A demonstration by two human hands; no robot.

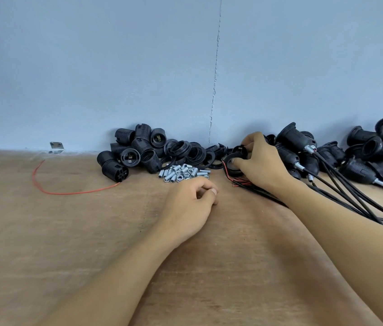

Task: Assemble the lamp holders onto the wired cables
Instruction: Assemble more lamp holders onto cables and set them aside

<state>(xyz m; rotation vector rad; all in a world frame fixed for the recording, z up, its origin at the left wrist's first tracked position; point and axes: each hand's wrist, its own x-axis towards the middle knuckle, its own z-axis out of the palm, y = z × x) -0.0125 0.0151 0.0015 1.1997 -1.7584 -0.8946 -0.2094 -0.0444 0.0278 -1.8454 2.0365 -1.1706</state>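
Note:
A heap of black threaded lamp holder bodies (136, 152) lies against the wall, with black rings (185, 150) beside it. My right hand (260, 163) grips a black lamp holder piece (234, 161) at the edge of the ring pile; red wire ends (240, 183) show under it. My left hand (190, 205) rests on the wooden table (68, 231) with fingers loosely curled, holding nothing I can see. Assembled holders on black cables (341, 191) lie at the right.
A small pile of metal threaded tubes and nuts (182, 172) sits just beyond my left hand. A loose red wire (51, 190) curves across the table at the left. A metal bracket (56, 147) is fixed at the wall's foot.

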